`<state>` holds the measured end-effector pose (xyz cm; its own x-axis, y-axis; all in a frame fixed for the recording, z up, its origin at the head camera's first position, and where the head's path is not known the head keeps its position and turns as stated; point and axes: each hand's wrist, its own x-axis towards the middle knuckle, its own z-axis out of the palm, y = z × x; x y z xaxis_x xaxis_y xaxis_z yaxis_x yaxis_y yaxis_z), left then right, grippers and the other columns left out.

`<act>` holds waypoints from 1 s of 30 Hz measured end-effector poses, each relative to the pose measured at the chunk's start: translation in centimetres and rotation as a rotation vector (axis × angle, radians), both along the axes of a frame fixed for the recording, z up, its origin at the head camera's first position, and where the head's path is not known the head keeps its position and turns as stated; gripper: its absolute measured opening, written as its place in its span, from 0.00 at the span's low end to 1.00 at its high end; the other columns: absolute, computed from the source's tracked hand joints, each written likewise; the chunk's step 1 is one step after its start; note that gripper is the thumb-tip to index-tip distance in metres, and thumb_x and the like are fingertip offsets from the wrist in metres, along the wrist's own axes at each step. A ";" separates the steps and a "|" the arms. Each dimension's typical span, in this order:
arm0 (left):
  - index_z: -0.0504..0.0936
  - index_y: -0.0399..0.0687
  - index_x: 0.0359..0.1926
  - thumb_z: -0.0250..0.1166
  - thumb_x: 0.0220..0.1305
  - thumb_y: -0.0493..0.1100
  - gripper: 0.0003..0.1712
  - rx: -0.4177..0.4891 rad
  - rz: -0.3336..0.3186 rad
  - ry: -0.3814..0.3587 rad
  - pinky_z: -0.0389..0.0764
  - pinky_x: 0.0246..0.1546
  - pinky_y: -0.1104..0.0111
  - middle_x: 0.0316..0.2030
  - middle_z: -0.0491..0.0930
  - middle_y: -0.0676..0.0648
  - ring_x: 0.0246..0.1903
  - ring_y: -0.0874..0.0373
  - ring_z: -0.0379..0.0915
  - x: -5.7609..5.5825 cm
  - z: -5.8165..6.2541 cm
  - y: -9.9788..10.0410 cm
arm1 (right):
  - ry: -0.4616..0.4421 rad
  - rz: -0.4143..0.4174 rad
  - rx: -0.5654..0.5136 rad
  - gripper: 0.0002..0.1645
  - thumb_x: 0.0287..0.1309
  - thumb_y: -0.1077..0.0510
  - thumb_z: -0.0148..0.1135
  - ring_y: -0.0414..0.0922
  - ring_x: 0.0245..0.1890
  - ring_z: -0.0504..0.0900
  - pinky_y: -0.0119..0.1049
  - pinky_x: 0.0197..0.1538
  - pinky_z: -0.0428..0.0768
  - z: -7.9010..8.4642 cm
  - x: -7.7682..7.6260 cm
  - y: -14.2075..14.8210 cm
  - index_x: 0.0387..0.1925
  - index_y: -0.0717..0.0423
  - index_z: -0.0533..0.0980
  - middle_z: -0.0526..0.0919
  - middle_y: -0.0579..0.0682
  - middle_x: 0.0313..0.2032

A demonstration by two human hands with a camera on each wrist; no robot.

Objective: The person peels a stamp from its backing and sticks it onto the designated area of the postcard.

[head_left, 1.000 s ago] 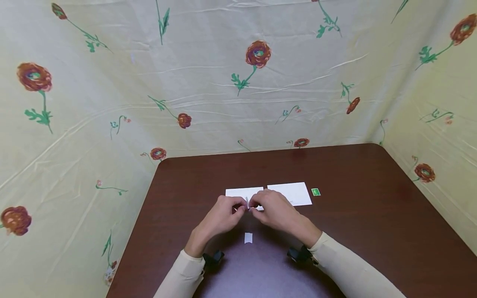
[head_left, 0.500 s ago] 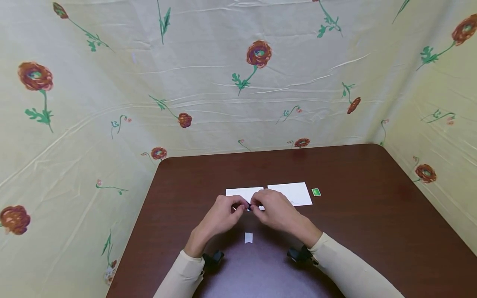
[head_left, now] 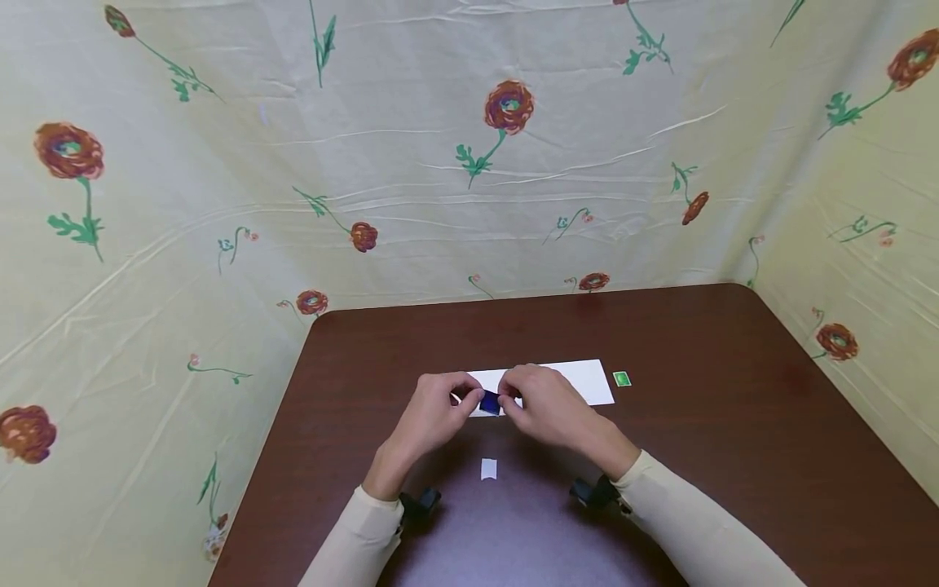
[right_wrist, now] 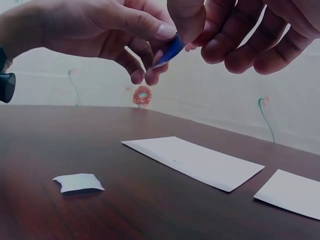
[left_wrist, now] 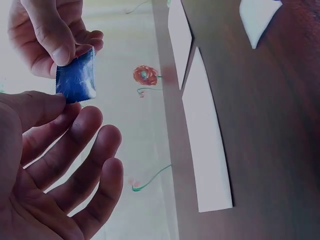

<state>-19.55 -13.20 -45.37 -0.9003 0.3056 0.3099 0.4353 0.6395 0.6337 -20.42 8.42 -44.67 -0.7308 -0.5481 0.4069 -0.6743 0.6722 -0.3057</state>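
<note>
Left hand (head_left: 433, 414) and right hand (head_left: 550, 409) pinch the blue stamp (head_left: 490, 403) between them, above the surface (head_left: 411, 342); its blue face now shows from overhead, earlier just a sliver.

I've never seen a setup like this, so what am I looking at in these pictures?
There's no machine: a person is working bare-handed. The wide picture comes from a camera worn on the head, looking forward and down; the two close ones come from wrist cameras, one on each arm. On the brown table lie two white cards, a small green square and a small white slip. The left hand and right hand together pinch a small blue piece above the table.
</note>
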 end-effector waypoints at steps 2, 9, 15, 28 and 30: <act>0.87 0.56 0.34 0.68 0.65 0.44 0.03 0.006 0.007 0.007 0.80 0.28 0.73 0.29 0.84 0.61 0.26 0.65 0.76 -0.2 0.2 0.1 | 0.000 -0.003 -0.004 0.05 0.58 0.53 0.67 0.34 0.27 0.71 0.28 0.31 0.72 0.1 -0.2 0.1 0.29 0.43 0.78 0.76 0.35 0.25; 0.86 0.55 0.34 0.67 0.67 0.45 0.04 0.061 0.040 0.035 0.80 0.27 0.72 0.29 0.84 0.59 0.25 0.63 0.76 -1.2 1.0 0.6 | -0.027 -0.023 -0.060 0.04 0.60 0.53 0.67 0.36 0.27 0.74 0.28 0.32 0.75 1.1 -1.5 0.4 0.32 0.45 0.78 0.78 0.38 0.27; 0.87 0.53 0.36 0.67 0.66 0.46 0.04 0.079 0.078 0.032 0.80 0.29 0.70 0.29 0.84 0.56 0.26 0.60 0.76 -2.3 1.5 1.0 | -0.091 -0.023 -0.143 0.07 0.60 0.52 0.69 0.39 0.29 0.79 0.29 0.34 0.78 1.9 -2.9 0.4 0.33 0.47 0.79 0.80 0.40 0.29; 0.87 0.50 0.33 0.68 0.66 0.49 0.09 0.031 0.119 -0.092 0.78 0.26 0.68 0.27 0.84 0.55 0.26 0.60 0.76 -5.3 0.9 2.0 | -0.244 -0.122 -0.169 0.08 0.60 0.51 0.70 0.40 0.26 0.76 0.30 0.31 0.78 0.8 -5.6 0.4 0.33 0.48 0.80 0.80 0.42 0.26; 0.87 0.50 0.32 0.68 0.66 0.49 0.09 0.014 0.130 -0.123 0.76 0.24 0.68 0.26 0.83 0.54 0.25 0.59 0.75 -5.8 0.6 2.2 | -0.271 -0.139 -0.154 0.08 0.61 0.51 0.70 0.40 0.26 0.76 0.31 0.30 0.78 0.4 -6.0 0.3 0.32 0.48 0.80 0.80 0.42 0.25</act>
